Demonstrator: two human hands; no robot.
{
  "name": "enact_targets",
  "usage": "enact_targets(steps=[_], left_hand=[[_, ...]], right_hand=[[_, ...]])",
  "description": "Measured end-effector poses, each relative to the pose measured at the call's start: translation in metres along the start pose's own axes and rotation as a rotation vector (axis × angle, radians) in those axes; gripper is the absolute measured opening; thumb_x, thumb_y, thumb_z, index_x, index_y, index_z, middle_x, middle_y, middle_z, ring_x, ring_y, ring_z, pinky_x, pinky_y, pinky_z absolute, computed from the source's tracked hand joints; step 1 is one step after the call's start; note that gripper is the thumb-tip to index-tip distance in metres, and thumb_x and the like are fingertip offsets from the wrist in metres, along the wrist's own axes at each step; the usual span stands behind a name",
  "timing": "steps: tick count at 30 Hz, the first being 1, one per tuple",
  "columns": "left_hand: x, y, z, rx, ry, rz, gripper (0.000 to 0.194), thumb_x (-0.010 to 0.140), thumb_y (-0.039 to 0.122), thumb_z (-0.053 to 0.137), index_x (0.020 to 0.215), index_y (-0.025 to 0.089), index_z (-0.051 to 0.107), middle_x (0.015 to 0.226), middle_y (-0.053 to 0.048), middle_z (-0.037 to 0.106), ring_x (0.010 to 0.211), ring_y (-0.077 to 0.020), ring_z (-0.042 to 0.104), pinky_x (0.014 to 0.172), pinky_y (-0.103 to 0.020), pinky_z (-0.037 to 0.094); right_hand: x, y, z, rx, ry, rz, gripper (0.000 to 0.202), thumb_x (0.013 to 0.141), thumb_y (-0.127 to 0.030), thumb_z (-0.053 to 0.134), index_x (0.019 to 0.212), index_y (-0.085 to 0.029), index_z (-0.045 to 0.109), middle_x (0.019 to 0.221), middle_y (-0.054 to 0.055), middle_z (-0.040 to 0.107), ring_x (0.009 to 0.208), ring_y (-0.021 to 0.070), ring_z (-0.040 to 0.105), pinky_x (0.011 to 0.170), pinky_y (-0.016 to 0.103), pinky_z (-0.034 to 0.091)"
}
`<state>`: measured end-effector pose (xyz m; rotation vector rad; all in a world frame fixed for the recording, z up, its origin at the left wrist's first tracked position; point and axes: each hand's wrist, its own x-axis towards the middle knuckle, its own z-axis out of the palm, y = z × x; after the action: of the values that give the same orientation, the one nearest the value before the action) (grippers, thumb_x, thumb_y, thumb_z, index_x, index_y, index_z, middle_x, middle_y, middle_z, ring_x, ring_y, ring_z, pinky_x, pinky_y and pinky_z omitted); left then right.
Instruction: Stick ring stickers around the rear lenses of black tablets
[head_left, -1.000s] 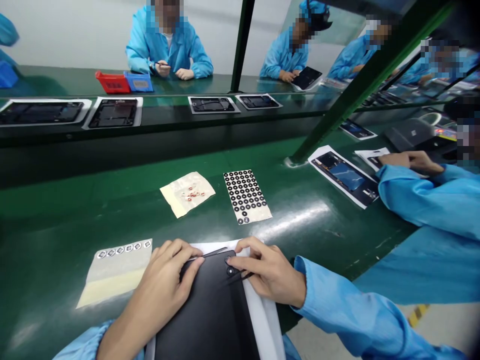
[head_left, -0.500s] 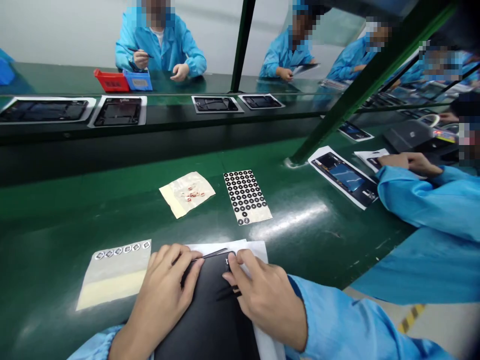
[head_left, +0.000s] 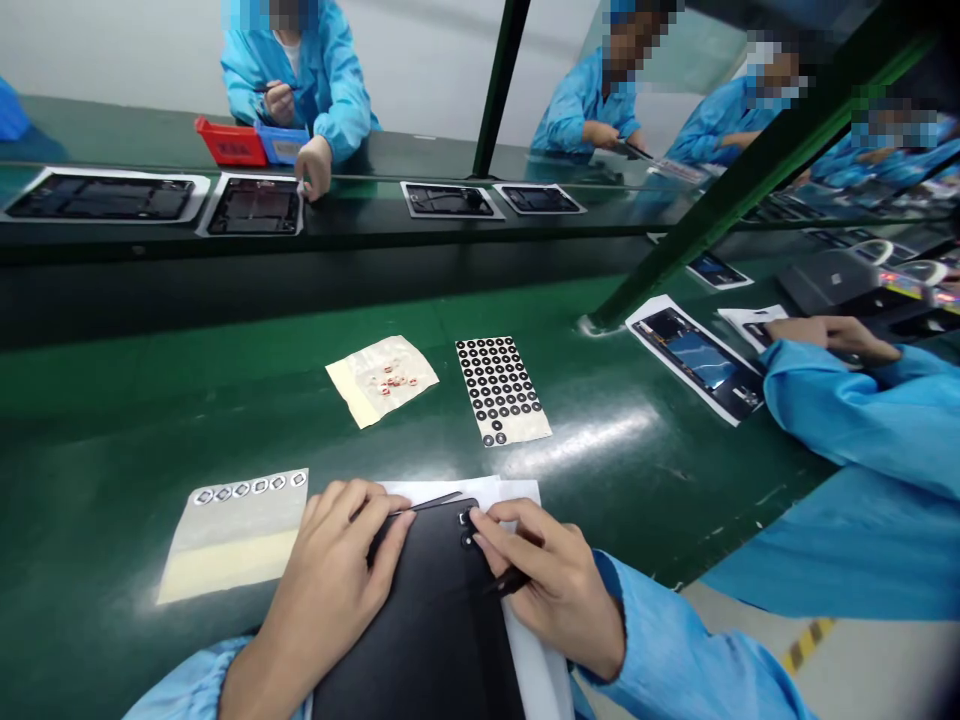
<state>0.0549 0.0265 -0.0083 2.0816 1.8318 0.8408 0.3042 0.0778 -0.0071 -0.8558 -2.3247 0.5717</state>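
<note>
A black tablet back cover (head_left: 420, 620) lies on white paper before me, with camera openings (head_left: 466, 530) at its upper right corner. My left hand (head_left: 341, 560) is closed on its upper left edge, thumb on the face. A thin dark strip (head_left: 435, 502) sticks out beside that thumb along the top edge. In my right hand (head_left: 544, 570) are dark tweezers (head_left: 506, 582), tucked low among the fingers and pointing left. The right thumb and forefinger touch the corner beside the camera openings; whether they pinch anything small is hidden.
Left of the cover lies a liner sheet (head_left: 225, 545) with a row of round stickers. Beyond are a sheet with small red-and-white pieces (head_left: 367, 395) and a sheet of black rings (head_left: 517, 428). A green post (head_left: 637, 250) rises behind. A co-worker's sleeve (head_left: 832, 400) is at right.
My right fingers have shifted slightly at the corner, uncovering a lower round opening, and the tweezers have swung lower. My left hand keeps its hold. A co-worker opposite has reached to a panel on the shelf.
</note>
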Motion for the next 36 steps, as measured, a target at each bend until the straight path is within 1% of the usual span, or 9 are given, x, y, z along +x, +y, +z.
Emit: enact_targets(steps=[3, 7, 12, 18, 26, 29, 31, 33, 36], left_hand=[[0.0, 0.0, 0.0, -0.003, -0.001, -0.001, 0.019, 0.104, 0.033, 0.052, 0.107, 0.024, 0.068, 0.099, -0.005, 0.067, 0.093, -0.0231, 0.057, 0.085, -0.038, 0.042], [0.0, 0.0, -0.001, 0.0, -0.017, -0.014, 0.017, 0.104, 0.031, 0.053, 0.107, 0.025, 0.068, 0.101, -0.004, 0.068, 0.094, -0.0235, 0.057, 0.085, -0.038, 0.041], [0.001, 0.001, -0.002, -0.01, -0.017, -0.005, 0.015, 0.103, 0.03, 0.055, 0.107, 0.025, 0.068, 0.1, -0.003, 0.067, 0.093, -0.0236, 0.057, 0.084, -0.038, 0.04], [0.002, 0.001, -0.001, -0.012, -0.012, -0.005, 0.014, 0.102, 0.029, 0.056, 0.107, 0.025, 0.068, 0.099, -0.003, 0.067, 0.093, -0.0235, 0.057, 0.084, -0.038, 0.04], [0.001, -0.001, 0.0, -0.006, -0.016, 0.001, 0.015, 0.102, 0.029, 0.057, 0.11, 0.025, 0.068, 0.102, -0.004, 0.066, 0.096, -0.0237, 0.058, 0.086, -0.038, 0.041], [0.0, -0.002, 0.0, -0.007, -0.011, 0.012, 0.014, 0.102, 0.029, 0.057, 0.111, 0.024, 0.068, 0.102, -0.004, 0.066, 0.097, -0.0234, 0.057, 0.087, -0.038, 0.041], [0.0, -0.002, 0.001, -0.008, -0.01, 0.015, 0.014, 0.102, 0.029, 0.057, 0.111, 0.024, 0.067, 0.102, -0.004, 0.066, 0.096, -0.0231, 0.057, 0.087, -0.038, 0.041], [0.0, -0.002, 0.002, -0.003, -0.009, 0.015, 0.014, 0.102, 0.029, 0.057, 0.111, 0.025, 0.067, 0.102, -0.004, 0.065, 0.096, -0.0231, 0.057, 0.087, -0.038, 0.041], [0.0, -0.002, 0.003, 0.005, -0.013, 0.013, 0.014, 0.102, 0.029, 0.057, 0.111, 0.025, 0.067, 0.102, -0.004, 0.065, 0.096, -0.0234, 0.057, 0.088, -0.039, 0.041]], right_hand=[[0.002, -0.001, -0.001, -0.053, -0.023, -0.026, 0.039, 0.099, -0.013, 0.059, 0.136, -0.025, 0.062, 0.11, 0.007, 0.069, 0.056, 0.0095, 0.052, 0.052, 0.026, 0.047], [0.006, 0.0, -0.005, -0.108, -0.018, -0.074, 0.031, 0.1, -0.014, 0.059, 0.13, -0.02, 0.065, 0.108, 0.008, 0.069, 0.057, 0.009, 0.055, 0.053, 0.026, 0.047], [0.01, 0.011, -0.013, -0.074, -0.061, -0.151, 0.029, 0.097, -0.011, 0.057, 0.121, -0.021, 0.069, 0.11, 0.005, 0.068, 0.057, 0.0082, 0.052, 0.052, 0.025, 0.043], [0.01, 0.015, -0.011, -0.064, -0.095, -0.142, 0.038, 0.093, -0.007, 0.053, 0.124, -0.022, 0.068, 0.109, 0.004, 0.066, 0.059, 0.0085, 0.051, 0.053, 0.026, 0.04], [0.013, 0.01, -0.004, -0.077, -0.068, -0.13, 0.031, 0.096, -0.009, 0.055, 0.123, -0.02, 0.067, 0.103, 0.004, 0.066, 0.059, 0.0086, 0.053, 0.053, 0.026, 0.04], [0.014, 0.007, -0.005, -0.162, -0.061, -0.136, 0.025, 0.101, -0.018, 0.057, 0.125, -0.017, 0.065, 0.105, 0.006, 0.067, 0.062, 0.0099, 0.057, 0.054, 0.026, 0.043], [0.015, 0.0, -0.004, -0.264, -0.073, -0.17, 0.027, 0.104, -0.023, 0.055, 0.127, -0.012, 0.064, 0.102, 0.008, 0.067, 0.063, 0.0122, 0.06, 0.051, 0.028, 0.044], [0.015, -0.011, 0.0, -0.402, -0.107, -0.188, 0.03, 0.106, -0.024, 0.051, 0.127, -0.007, 0.063, 0.093, 0.009, 0.067, 0.061, 0.0151, 0.06, 0.047, 0.029, 0.042], [0.016, -0.029, 0.008, -0.599, -0.153, -0.145, 0.033, 0.104, -0.021, 0.052, 0.127, -0.001, 0.064, 0.083, 0.009, 0.066, 0.058, 0.0176, 0.06, 0.043, 0.03, 0.038]])
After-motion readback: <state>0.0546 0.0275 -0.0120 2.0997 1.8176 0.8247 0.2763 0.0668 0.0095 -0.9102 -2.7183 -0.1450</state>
